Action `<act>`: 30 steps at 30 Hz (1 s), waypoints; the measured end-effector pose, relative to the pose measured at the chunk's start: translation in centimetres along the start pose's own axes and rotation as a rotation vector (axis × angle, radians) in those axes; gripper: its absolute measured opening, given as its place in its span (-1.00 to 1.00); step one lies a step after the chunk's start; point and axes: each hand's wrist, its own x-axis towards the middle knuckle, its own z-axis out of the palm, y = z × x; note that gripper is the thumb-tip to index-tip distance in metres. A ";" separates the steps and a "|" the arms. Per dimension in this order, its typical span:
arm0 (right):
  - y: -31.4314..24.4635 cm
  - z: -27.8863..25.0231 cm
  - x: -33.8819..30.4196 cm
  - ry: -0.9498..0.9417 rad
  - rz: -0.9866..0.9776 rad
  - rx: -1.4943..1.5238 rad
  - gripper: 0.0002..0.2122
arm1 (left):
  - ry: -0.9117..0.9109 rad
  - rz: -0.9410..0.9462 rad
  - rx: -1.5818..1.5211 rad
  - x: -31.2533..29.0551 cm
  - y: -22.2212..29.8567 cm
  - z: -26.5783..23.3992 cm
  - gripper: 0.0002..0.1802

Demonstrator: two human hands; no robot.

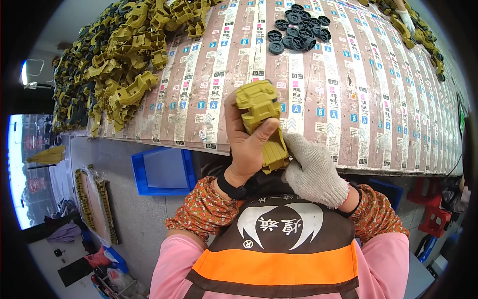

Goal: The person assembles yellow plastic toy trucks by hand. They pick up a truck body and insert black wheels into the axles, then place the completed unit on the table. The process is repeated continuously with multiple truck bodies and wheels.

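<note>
My bare left hand [245, 144] grips an olive-yellow plastic toy vehicle body [261, 117] and holds it upright over the table's near edge. My right hand [311, 172], in a white knit glove, closes on the lower end of the same part. A black band sits on my left wrist. A cluster of dark round plastic wheels [298, 27] lies farther back on the table [348, 74].
A big heap of olive-yellow plastic parts [119, 65] fills the table's far left. More such parts and another person's gloved hand [406, 20] are at the far right. A blue bin [162, 169] stands on the floor under the table, red stools [435, 209] at right.
</note>
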 end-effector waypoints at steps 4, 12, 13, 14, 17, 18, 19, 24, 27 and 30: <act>0.4 -2.5 2.6 -0.162 0.208 -0.085 -0.72 | -0.138 -0.210 0.079 1.3 0.5 -0.5 -0.23; 0.8 -6.9 5.2 -0.008 -0.182 0.088 -0.54 | -0.418 -0.647 0.062 2.9 3.6 -1.8 -0.11; 0.9 -7.1 5.3 -0.131 -0.054 0.133 -0.54 | -0.378 -0.708 -0.024 3.1 4.0 -2.2 -0.12; 1.7 -7.2 5.3 -0.089 0.004 0.227 -0.55 | -0.367 -0.736 -0.252 3.1 3.5 -3.3 -0.11; 3.5 -8.6 5.0 -0.042 0.286 0.605 -0.56 | -0.242 -0.697 -0.642 3.2 3.5 -4.5 -0.04; 3.5 -8.0 4.9 0.019 0.290 0.658 -0.56 | -0.271 -0.653 -0.584 3.3 3.1 -4.7 -0.01; 3.3 -7.3 4.8 0.028 0.333 0.661 -0.56 | -0.267 -0.585 -0.533 3.2 3.0 -4.5 -0.02; 1.7 -6.3 5.2 -0.042 0.429 0.625 -0.54 | -0.209 -0.283 -0.401 3.3 1.3 -4.1 -0.14; 0.3 -6.4 6.1 -0.150 0.307 0.364 -0.64 | -0.060 -0.233 -0.241 3.5 0.5 -3.8 -0.27; 2.6 -7.7 8.7 0.013 -0.044 -0.222 -0.75 | 0.075 -0.413 -0.327 4.0 0.8 -3.9 -0.45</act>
